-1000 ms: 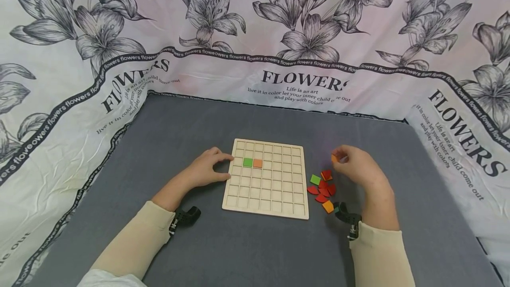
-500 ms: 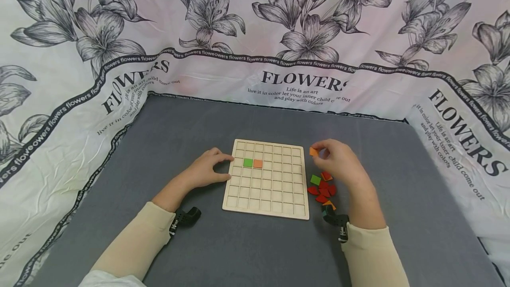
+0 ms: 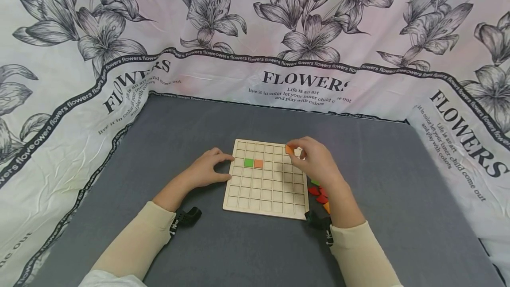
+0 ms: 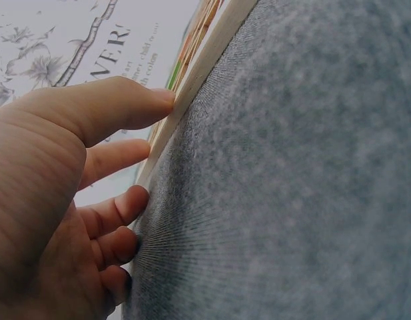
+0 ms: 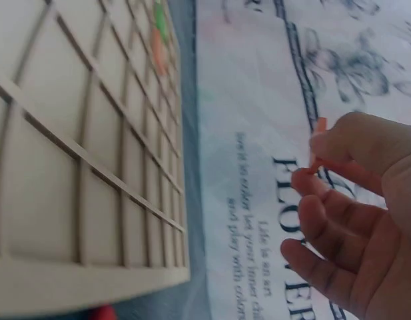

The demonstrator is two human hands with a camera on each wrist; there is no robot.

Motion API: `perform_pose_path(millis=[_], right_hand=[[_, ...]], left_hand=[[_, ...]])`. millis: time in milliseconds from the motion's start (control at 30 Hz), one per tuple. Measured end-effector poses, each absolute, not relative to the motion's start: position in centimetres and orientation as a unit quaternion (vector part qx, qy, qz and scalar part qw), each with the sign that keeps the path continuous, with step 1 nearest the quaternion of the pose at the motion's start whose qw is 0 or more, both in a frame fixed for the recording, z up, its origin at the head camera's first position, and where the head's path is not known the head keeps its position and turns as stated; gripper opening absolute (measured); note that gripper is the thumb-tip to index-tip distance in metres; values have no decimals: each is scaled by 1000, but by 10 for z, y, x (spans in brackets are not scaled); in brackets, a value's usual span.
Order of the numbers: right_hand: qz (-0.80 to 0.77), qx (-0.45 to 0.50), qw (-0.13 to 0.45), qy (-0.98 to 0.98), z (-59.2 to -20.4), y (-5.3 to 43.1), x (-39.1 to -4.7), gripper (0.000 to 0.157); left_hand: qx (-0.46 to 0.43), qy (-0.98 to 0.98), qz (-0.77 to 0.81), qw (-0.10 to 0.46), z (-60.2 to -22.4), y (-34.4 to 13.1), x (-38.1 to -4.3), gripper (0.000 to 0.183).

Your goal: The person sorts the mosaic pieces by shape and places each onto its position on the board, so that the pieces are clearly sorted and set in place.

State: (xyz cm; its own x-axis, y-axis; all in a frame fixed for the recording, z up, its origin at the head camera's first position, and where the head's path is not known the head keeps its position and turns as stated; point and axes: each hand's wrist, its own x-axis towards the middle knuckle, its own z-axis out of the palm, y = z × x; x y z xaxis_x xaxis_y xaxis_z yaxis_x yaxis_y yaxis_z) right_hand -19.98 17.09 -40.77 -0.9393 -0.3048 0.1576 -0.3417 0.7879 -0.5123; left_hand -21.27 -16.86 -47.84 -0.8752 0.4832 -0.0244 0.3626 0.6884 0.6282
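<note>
1 orange tile [image 3: 289, 149], pinched in the right hand [image 3: 314, 160], hangs above the far right of the gridded board [image 3: 255, 195], rightward of its green square [image 3: 249, 163] and orange square [image 3: 258, 164]. The left hand [image 3: 206, 170], thumb and fingers parted, touches the left edge. Loose pieces [image 3: 322, 199] are partly hidden, seemingly by the right forearm [image 3: 345, 209].

Your head view is softly and evenly lit, the printed cloth [image 3: 223, 74] crisp and only faint shadow on the desk [image 3: 255, 251] beside your right sleeve [image 3: 360, 251]. Your left wrist view smears the near desk into grainy blur; your right wrist view is hazy, with the board [image 5: 45, 220] out of focus up close.
</note>
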Motion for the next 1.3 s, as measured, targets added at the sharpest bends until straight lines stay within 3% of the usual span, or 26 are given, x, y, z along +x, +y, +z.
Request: perform_pose_path(millis=[233,667,1300], right_hand=[[271,175,33,-946,-427,154,-205,28],[318,204,-19,-926,-459,141,-214,27],[313,163,-25,-935,-471,136,-214,30]], left_hand=[[229,916,315,95,-478,-168,-213,56],[230,916,315,96,-477,-169,-213,55],[227,916,315,97,-477,-169,-213,55]])
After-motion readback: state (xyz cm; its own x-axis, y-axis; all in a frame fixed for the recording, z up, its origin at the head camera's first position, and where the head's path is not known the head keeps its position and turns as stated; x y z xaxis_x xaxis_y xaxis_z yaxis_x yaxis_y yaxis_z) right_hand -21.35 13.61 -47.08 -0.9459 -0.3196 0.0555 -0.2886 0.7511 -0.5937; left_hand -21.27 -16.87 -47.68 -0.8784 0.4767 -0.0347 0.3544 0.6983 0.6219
